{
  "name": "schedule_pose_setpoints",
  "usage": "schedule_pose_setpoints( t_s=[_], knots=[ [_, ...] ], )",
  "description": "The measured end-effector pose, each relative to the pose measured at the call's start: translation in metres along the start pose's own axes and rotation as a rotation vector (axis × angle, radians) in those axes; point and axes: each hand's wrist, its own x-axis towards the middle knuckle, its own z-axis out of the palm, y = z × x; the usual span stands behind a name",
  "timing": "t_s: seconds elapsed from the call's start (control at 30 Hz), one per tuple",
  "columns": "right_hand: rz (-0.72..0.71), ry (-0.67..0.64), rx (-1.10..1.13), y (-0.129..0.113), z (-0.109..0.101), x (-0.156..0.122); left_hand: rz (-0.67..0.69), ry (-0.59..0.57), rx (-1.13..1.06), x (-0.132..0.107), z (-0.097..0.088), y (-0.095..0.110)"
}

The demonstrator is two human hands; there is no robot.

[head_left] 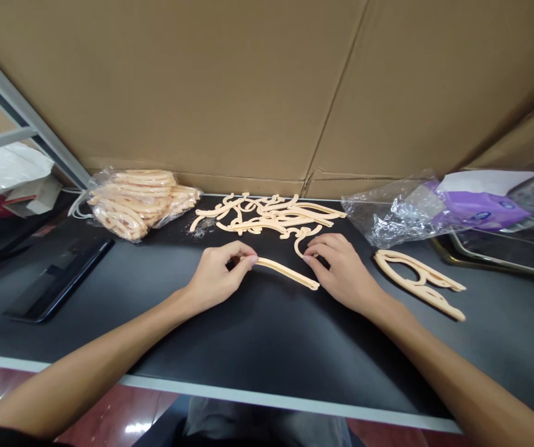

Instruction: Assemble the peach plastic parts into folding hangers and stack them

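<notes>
Between the thumb and fingers of my left hand [223, 273] is one end of a cream plastic hanger arm [288, 273], a slightly bent, grooved strip that slants down to the right. My right hand [341, 270] pinches the lower end of a curved cream hanger hook [298, 245], close to the arm's free end. The fingertips partly cover the hook's end. Just behind both hands lies a loose pile of cream hanger parts [271, 214], with arms and hooks mixed together. To the right of my right hand rests a folded cream hanger [418, 282].
A clear bag of hanger parts [131, 202] stands at the back left. Further left lies a glossy dark flat object [62, 279]. Crumpled clear plastic [383, 208] and a purple packet [481, 211] are at the back right, beside a phone-like device [504, 251]. Cardboard [230, 87] walls the back.
</notes>
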Motion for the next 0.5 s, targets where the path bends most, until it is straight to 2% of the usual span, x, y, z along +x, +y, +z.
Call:
schedule_pose_setpoints(
  t_s=[0.3,0.5],
  knots=[
    [-0.017,0.005,0.021,0.0014,-0.0039,-0.0001,0.000,-0.008,-0.011,0.0011,-0.0003,-0.0012],
    [-0.030,0.000,0.032,0.0032,-0.0040,-0.0007,0.153,-0.002,0.247,0.0012,-0.0018,-0.0086]
  ],
)
